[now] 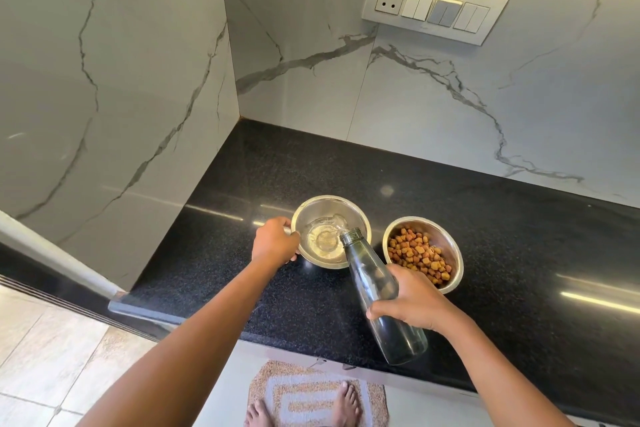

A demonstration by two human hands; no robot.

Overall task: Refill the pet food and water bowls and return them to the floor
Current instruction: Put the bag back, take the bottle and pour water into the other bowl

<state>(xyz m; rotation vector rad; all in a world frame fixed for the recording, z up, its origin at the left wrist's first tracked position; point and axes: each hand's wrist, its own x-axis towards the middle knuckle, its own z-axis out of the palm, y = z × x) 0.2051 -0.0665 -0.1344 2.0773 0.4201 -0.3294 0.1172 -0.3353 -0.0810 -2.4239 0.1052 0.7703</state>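
Two steel bowls stand side by side on the black counter point(502, 253). The left one, the water bowl point(313, 210), has water running into it from a clear glass bottle point(372, 282) tipped neck-down over its right rim. My right hand point(412, 302) grips the bottle around its middle. My left hand point(275, 241) holds the water bowl by its left rim. The right one, the food bowl point(450, 246), is filled with brown kibble.
Marble-look walls close the counter at the back and left. A switch panel point(434, 5) sits on the back wall. Below the counter edge, my bare feet stand on a brown mat point(311, 388). Tiled floor point(45, 357) lies at lower left.
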